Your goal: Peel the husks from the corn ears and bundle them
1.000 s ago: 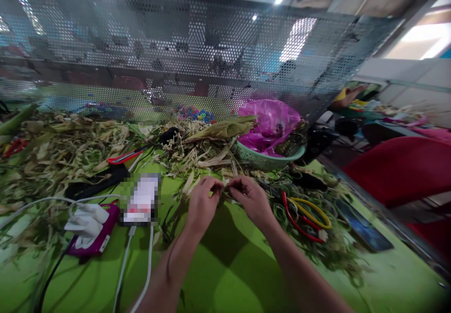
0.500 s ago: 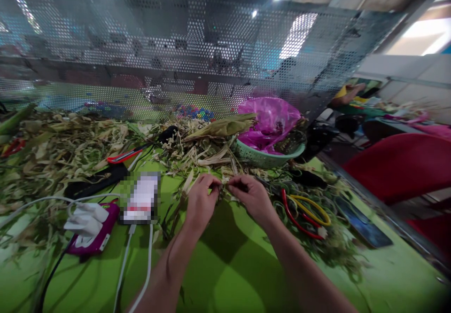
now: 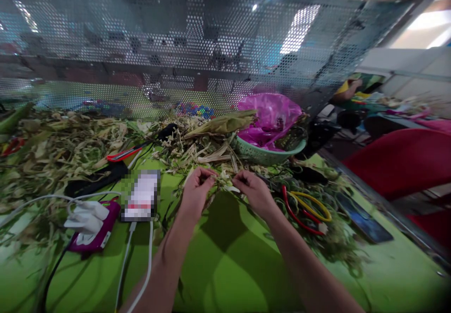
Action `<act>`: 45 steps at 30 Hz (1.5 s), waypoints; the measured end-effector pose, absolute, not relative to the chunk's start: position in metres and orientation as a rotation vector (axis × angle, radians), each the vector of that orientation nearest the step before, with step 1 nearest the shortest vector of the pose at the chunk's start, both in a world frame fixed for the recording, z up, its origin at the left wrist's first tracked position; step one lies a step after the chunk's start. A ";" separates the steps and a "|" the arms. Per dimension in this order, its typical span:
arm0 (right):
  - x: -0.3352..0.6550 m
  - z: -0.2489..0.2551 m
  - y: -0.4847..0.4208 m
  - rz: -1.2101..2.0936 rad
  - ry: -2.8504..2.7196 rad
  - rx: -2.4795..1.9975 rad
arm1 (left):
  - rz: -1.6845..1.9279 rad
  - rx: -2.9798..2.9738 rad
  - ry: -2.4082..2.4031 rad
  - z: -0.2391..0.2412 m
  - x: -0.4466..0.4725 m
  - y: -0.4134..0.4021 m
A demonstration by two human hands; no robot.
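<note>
My left hand [image 3: 195, 191] is closed in a pinch above the green table [image 3: 225, 256], thumb against the fingers. Across a small gap, my right hand [image 3: 254, 193] pinches too, its fingertips pointing left. Between the two sets of fingertips shows a pale, thin piece of dried corn husk [image 3: 223, 179]; its ends are hidden in the fingers. Beyond the hands lies a heap of loose dry husk strips [image 3: 214, 155]. To the right of my right hand rest pliers or cutters with red and yellow handles [image 3: 310, 207].
A green basket [image 3: 268, 157] with a pink plastic bag [image 3: 271, 118] stands behind the hands. On the left are a charging phone [image 3: 143, 195], a purple power strip [image 3: 95, 228], cables and a red cutter knife [image 3: 125, 154]. Another phone [image 3: 366, 219] lies right. Perforated metal [image 3: 169, 45] walls the back.
My hands have moved apart, the left one a little left and up. More of the pale husk now shows between them. The things on the table stay put.
</note>
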State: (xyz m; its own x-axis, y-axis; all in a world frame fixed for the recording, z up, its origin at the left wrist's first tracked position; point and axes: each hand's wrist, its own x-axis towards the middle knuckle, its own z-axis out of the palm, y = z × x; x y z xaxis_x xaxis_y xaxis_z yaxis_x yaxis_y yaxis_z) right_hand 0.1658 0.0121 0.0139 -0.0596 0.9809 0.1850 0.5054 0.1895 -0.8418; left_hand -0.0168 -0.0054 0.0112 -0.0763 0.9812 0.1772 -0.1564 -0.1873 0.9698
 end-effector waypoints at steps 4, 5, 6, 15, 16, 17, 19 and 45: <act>0.164 0.018 0.010 0.936 -1.547 -1.350 | 1.390 1.159 0.914 0.015 -0.017 -0.008; 0.163 0.021 0.009 0.989 -1.496 -1.311 | 1.375 1.172 0.915 0.016 -0.018 -0.008; 0.161 0.024 0.007 1.042 -1.441 -1.266 | 1.367 1.188 0.919 0.016 -0.018 -0.008; 0.154 0.031 -0.002 1.599 -1.063 -0.972 | 1.317 1.343 0.916 0.012 -0.019 -0.006; 0.153 0.031 -0.002 1.611 -1.050 -0.972 | 1.314 1.361 0.929 0.012 -0.018 -0.006; 0.153 0.032 -0.003 1.609 -1.050 -0.979 | 1.316 1.377 0.942 0.012 -0.018 -0.006; 0.152 0.033 -0.003 1.578 -1.082 -1.004 | 1.323 1.403 0.961 0.012 -0.019 -0.006; 0.148 0.028 -0.006 1.030 -1.465 -1.286 | 1.082 1.616 1.115 0.006 -0.018 -0.003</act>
State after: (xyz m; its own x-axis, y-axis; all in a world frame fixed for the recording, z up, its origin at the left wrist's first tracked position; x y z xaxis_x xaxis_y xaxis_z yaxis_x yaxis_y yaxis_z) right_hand 0.1481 -0.0055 0.0277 -0.0504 0.9935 0.1016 0.2405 0.1108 -0.9643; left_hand -0.0180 -0.0034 0.0065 0.2213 0.9595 0.1743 0.2033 -0.2202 0.9540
